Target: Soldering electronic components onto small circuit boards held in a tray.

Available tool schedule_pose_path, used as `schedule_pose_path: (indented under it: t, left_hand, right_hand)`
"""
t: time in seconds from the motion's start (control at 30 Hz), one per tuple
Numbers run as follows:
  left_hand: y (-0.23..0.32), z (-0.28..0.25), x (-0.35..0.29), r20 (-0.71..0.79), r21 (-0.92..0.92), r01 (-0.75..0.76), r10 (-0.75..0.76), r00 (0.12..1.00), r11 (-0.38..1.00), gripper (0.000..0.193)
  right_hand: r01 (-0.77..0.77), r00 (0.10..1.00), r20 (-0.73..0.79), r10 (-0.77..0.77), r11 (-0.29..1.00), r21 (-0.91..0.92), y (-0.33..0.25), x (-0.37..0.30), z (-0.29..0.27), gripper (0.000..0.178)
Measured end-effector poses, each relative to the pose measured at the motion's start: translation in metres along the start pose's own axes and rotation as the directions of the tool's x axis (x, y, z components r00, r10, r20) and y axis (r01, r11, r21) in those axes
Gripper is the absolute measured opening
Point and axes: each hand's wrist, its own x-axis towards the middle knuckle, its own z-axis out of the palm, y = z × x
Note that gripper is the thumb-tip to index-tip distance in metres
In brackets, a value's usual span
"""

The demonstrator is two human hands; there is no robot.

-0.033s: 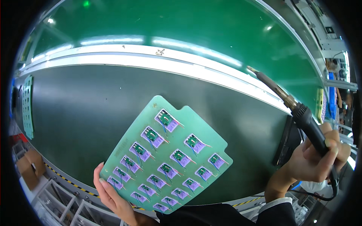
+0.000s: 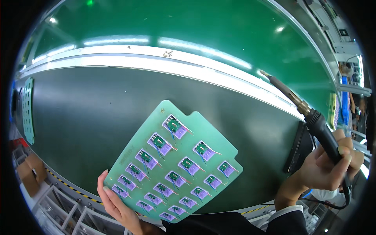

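My left hand [image 2: 119,207] grips a pale green panel [image 2: 196,125] by its lower left edge, fingers along the rim; part of the hand is hidden. The panel is raised and tilted towards me. Rows of slots in it hold small purple pieces with green circuit boards [image 2: 173,124], from which thin blue and red wires stick out. At the right my right hand [image 2: 329,168] is wrapped round the black handle of a soldering iron [image 2: 301,107]. Its tip points up and left, beyond the white rail and well apart from the panel.
A dark work surface [image 2: 94,105] lies beneath, bounded by a white rail [image 2: 168,62] with a glossy green surface beyond. Another slotted green panel [image 2: 28,111] is at the far left. A black object [image 2: 295,150] stands near my right wrist. The iron's cable [image 2: 333,205] loops below. A cardboard box [image 2: 33,172] sits lower left.
The green panel has shifted very slightly to the right with my left hand still on it. The soldering iron stays almost where it was.
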Motion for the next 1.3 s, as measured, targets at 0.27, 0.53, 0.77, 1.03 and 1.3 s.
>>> schedule_pose_path:
  t: [0.27, 0.53, 0.77, 1.03, 1.3]
  left_hand:
    - [-0.005, -0.011, 0.001, -0.059, 0.024, -0.002, 0.004, 0.998, 1.000, 0.037]
    - [-0.006, -0.001, -0.001, -0.096, 0.038, 0.006, -0.003, 0.995, 0.999, 0.038]
    - [0.000, 0.007, -0.001, -0.090, -0.040, 0.055, -0.058, 0.994, 0.998, 0.037]
    - [-0.001, 0.004, -0.007, -0.007, -0.103, 0.001, -0.002, 1.000, 0.995, 0.037]
    - [-0.003, -0.002, -0.002, 0.004, -0.100, -0.091, 0.092, 0.996, 0.991, 0.037]
  right_hand:
    - [-0.035, 0.999, -0.037, 0.034, 0.999, -0.039, 0.011, -0.001, 0.012, 0.013]
    - [-0.008, 0.997, -0.079, 0.004, 0.998, -0.059, 0.021, -0.006, 0.012, 0.012]
    - [-0.007, 0.997, -0.073, 0.007, 1.000, 0.006, 0.015, -0.004, 0.013, 0.013]
    - [0.078, 0.997, -0.014, -0.077, 0.988, 0.130, 0.009, -0.001, -0.001, 0.012]
    - [0.210, 0.971, -0.129, -0.200, 0.975, 0.068, -0.020, 0.003, -0.004, 0.019]
